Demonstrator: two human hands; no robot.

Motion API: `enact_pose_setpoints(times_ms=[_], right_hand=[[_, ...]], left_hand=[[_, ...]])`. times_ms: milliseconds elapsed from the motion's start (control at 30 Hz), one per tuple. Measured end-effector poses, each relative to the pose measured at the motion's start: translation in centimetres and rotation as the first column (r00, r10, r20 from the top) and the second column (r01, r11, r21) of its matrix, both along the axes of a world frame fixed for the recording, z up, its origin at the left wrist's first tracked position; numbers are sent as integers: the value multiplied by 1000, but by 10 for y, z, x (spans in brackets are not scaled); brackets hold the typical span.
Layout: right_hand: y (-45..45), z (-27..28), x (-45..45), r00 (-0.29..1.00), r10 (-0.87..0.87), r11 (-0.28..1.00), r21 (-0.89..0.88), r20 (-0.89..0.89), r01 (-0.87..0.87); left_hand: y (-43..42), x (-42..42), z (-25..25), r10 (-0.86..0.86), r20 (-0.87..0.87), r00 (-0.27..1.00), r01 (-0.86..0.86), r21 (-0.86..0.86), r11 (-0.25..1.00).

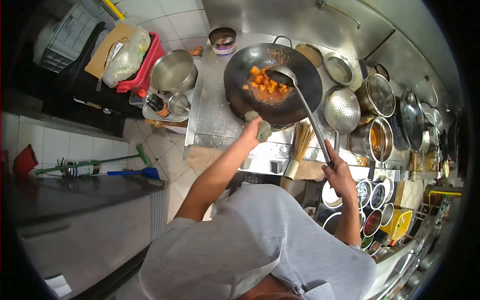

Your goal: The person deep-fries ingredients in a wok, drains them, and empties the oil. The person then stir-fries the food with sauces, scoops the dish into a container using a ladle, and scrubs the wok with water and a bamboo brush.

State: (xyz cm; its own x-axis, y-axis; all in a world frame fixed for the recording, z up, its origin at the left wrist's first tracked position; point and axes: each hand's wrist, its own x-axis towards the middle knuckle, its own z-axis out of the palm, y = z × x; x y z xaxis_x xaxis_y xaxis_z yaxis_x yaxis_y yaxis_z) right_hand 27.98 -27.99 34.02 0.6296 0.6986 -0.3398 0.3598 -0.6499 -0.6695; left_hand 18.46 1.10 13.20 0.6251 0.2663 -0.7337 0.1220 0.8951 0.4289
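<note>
A large black wok (305, 102) sits on the steel stove top, with orange, saucy chunks of food (260, 80) in its middle. My left hand (251, 131) is closed round a folded grey-green cloth (263, 132) at the wok's near rim. Whatever the cloth covers there is hidden. In my right hand (341, 176) is the dark grip of a long-handled ladle (305, 106). The ladle's bowl rests over the food inside the wok, its handle slanting down to the right across the rim.
A bamboo brush (301, 142) lies between the wok and the stove's front edge. Right of the wok are a perforated strainer (342, 107) and several pots. Seasoning bowls (377, 195) stand at my right. A steel pot (174, 72) and a sauce bottle (157, 104) are to the left.
</note>
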Motion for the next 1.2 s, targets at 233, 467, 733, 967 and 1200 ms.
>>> enact_pose_setpoints(times_ms=[233,467,733,967,1200], right_hand=[[42,-53,-5,982,-55,998,22,182,52],[26,-52,-11,980,76,991,-122,185,-54],[0,19,-5,972,37,974,-209,-232,-87],[4,-21,0,911,215,976,-100,353,-192],[-11,29,-16,991,137,970,-203,-1,-135]], left_hand=[[6,16,9,4,-153,988,-17,-80,997],[-3,11,-19,166,-45,985,-166,-1,986],[-31,-16,53,103,-94,990,-112,-100,989],[-100,-76,19,8,-199,980,8,77,997],[-33,-22,51,-1,61,998,8,-110,994]])
